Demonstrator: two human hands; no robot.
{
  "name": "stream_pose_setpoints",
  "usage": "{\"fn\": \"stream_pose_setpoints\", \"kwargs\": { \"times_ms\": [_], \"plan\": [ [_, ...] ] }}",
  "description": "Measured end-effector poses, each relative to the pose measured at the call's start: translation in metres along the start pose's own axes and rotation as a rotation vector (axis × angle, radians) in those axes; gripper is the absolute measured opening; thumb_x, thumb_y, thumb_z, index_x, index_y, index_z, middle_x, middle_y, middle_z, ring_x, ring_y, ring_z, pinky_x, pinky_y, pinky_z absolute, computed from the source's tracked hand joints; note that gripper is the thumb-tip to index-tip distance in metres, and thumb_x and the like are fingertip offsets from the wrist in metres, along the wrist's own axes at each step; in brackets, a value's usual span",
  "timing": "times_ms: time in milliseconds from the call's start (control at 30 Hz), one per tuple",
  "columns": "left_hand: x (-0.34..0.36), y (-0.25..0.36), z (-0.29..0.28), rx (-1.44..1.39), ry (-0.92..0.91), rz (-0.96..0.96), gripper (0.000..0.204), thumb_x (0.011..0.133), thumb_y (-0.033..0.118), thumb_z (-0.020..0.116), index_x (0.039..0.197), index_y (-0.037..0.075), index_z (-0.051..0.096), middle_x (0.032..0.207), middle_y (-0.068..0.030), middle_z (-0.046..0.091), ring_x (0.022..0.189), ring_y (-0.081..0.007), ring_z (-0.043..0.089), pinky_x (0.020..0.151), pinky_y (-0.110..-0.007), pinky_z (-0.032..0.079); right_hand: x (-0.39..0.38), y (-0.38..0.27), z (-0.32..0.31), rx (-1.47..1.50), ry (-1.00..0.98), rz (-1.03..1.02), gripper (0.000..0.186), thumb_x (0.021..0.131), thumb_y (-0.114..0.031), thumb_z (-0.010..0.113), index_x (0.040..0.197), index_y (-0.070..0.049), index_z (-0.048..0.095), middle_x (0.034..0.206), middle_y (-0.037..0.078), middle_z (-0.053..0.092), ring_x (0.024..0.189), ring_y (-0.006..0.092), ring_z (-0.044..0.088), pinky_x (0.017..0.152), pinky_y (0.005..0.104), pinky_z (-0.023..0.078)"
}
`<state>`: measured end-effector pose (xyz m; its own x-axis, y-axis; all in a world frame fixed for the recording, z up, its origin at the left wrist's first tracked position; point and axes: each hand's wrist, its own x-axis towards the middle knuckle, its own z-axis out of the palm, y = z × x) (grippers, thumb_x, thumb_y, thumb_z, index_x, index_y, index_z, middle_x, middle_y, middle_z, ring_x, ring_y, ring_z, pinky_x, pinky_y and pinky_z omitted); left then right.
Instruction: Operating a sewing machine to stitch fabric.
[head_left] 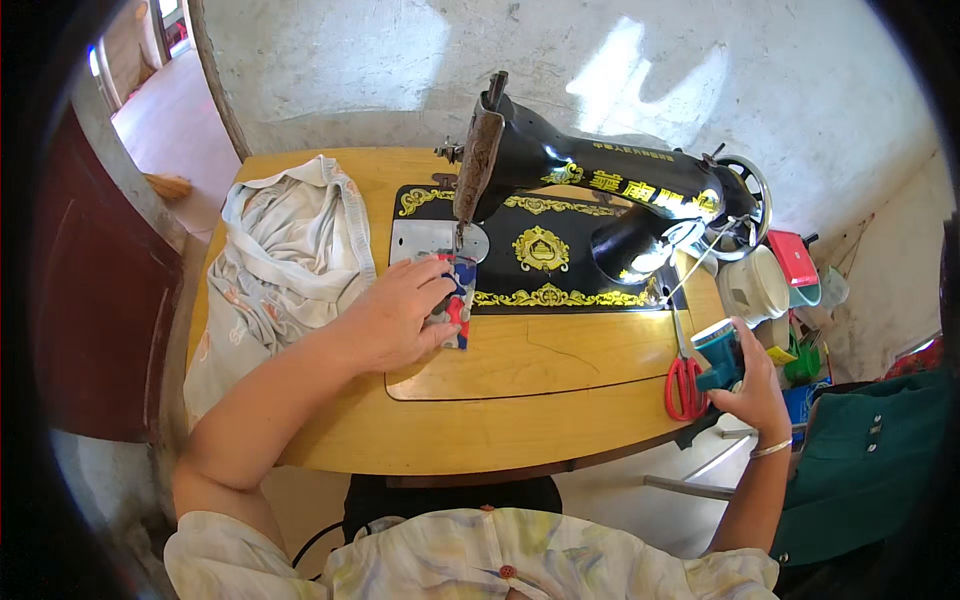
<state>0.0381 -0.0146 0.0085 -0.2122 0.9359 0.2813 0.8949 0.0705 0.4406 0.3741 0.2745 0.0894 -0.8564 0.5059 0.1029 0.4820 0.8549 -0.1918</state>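
Observation:
My left hand rests on a small piece of patterned cloth in red, blue and grey, its fingers and thumb closed on the cloth's left side. The cloth's far end lies by the needle of a black sewing machine with gold ornament; whether the presser foot is down on it I cannot tell. At the table's right edge my right hand is wrapped round a teal handheld device with a round, silver-rimmed end. Beside that hand lie red-handled scissors, blades pointing away from me.
Crumpled light grey clothing covers the left of the wooden table. A dark loose thread lies on the wood. Containers, including a white tub, stand beyond the right edge. Green cloth hangs at lower right; a wall rises behind.

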Motion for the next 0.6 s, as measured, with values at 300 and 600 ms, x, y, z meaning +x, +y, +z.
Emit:
{"fn": "stream_pose_setpoints", "kwargs": {
  "times_ms": [300,600],
  "plan": [
    [0.007,-0.001,0.009,0.114,0.073,0.02,0.047,0.07,0.023,0.066,0.11,0.002,0.052,0.118,-0.0172,0.045,0.113,-0.0316,0.042,0.093,-0.047,0.031,0.023,0.025,-0.005,0.033,-0.222,0.037,0.087,0.049,-0.016,0.069,0.128,-0.004,0.034,0.111,0.02,0.049,0.104,0.0354,0.048,0.092,0.0385,0.037],
    [0.006,0.004,0.009,0.214,0.101,-0.078,0.044,0.073,0.028,0.061,0.11,0.005,0.054,0.122,-0.0145,0.045,0.115,-0.028,0.04,0.095,-0.044,0.026,0.112,-0.125,0.02,0.192,-0.151,-0.374,0.081,0.055,-0.023,0.068,0.124,0.003,0.035,0.095,0.024,0.054,0.088,0.038,0.053,0.081,0.04,0.042]
  ]
}}
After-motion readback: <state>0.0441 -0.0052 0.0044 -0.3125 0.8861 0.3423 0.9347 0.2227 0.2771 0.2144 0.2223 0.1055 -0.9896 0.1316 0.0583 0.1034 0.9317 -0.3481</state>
